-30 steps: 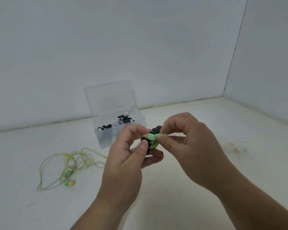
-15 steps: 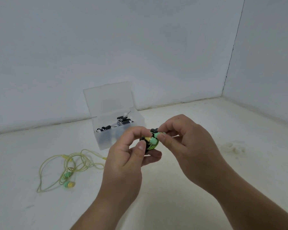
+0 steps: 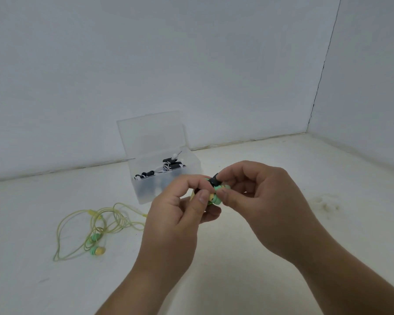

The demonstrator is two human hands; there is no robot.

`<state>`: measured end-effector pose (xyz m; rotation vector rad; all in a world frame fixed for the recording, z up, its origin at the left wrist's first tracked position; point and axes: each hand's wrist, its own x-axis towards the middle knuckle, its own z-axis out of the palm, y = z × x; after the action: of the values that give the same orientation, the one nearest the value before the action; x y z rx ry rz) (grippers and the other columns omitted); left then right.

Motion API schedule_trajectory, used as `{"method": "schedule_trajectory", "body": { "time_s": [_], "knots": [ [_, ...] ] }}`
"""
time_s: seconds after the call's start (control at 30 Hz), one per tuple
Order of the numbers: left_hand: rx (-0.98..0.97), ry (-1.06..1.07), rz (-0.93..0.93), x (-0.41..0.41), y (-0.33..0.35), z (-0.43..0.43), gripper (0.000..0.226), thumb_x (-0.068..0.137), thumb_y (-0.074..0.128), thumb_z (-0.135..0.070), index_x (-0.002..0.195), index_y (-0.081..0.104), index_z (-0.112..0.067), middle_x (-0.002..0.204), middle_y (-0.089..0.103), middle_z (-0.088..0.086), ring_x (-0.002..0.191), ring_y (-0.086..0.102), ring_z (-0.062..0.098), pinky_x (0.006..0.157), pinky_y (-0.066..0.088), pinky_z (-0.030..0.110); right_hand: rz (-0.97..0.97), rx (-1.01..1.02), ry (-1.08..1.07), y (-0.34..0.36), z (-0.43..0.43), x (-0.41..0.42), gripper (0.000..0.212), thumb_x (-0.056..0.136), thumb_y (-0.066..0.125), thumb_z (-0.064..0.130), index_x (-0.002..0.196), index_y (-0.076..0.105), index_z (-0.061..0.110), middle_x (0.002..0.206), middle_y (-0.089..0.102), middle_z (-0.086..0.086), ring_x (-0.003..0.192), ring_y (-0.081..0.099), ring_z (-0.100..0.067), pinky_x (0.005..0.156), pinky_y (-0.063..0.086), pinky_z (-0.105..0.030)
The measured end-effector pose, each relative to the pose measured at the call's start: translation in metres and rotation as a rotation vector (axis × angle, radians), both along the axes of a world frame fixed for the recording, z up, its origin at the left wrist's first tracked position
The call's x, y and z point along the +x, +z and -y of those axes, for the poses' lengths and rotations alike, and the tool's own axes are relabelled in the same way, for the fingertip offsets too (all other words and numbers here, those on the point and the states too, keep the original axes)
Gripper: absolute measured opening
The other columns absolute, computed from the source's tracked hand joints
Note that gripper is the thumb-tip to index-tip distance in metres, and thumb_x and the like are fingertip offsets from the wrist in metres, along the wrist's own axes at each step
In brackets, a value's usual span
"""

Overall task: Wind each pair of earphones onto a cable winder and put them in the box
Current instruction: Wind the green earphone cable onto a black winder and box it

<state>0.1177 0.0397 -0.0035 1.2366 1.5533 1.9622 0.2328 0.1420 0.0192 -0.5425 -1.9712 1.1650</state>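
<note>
Both hands meet over the middle of the white tabletop (image 3: 232,280). Between them is a small black cable winder (image 3: 214,182) with a mint-and-yellow pair of earbuds (image 3: 215,197) bunched against it. The left hand (image 3: 178,219) pinches the bundle from 9 o'clock with thumb and curled forefinger. The right hand (image 3: 268,201) presses it from 3 o'clock, thumb on the mint bud; each grip is closed on the same bundle.

A second ago a mint bud lay crosswise on top, held out between the right fingertips. Now the buds sit lower and closer in, and a black tip of the winder pokes up above them. That suggests the last loose end is being tucked in, though the fingers hide the cord, so whether it is fully seated is unclear. If it is, this pair is near ready for boxing.

The translucent plastic box (image 3: 146,189) stands just beyond the hands at 11 o'clock with its hinged lid (image 3: 150,135) up. A black-and-white wound set of earphones (image 3: 168,165) already lies inside it. At 8 o'clock from the hands, a loose yellow-green pair of earphones (image 3: 97,250) sprawls unwound on the tabletop, awaiting its turn.
</note>
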Motion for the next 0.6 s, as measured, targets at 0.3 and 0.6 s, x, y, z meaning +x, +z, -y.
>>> {"method": "schedule_trajectory", "body": {
  "time_s": [0.3, 0.6],
  "knots": [
    [-0.002, -0.081, 0.174, -0.016, 0.005, 0.005, 0.045, 0.056, 0.088, -0.008, 0.095, 0.071, -0.019, 0.092, 0.061, 0.003, 0.069, 0.072, 0.043, 0.067, 0.06, 0.037, 0.037, -0.016, 0.089, -0.001, -0.004, 0.003, 0.019, 0.082, 0.077, 0.009, 0.087, 0.077, 0.028, 0.077, 0.071, 0.004, 0.073, 0.067, -0.017, 0.067, 0.055, -0.025],
    [-0.07, 0.026, 0.113, -0.01, 0.006, 0.005, 0.043, 0.04, 0.086, -0.014, 0.08, 0.071, -0.012, 0.073, 0.072, 0.003, 0.055, 0.07, 0.031, 0.044, 0.042, 0.016, 0.076, 0.014, 0.112, -0.005, -0.002, 0.001, 0.02, 0.081, 0.077, 0.003, 0.088, 0.08, 0.022, 0.082, 0.066, 0.016, 0.073, 0.066, -0.009, 0.068, 0.054, -0.022]
  ]
}}
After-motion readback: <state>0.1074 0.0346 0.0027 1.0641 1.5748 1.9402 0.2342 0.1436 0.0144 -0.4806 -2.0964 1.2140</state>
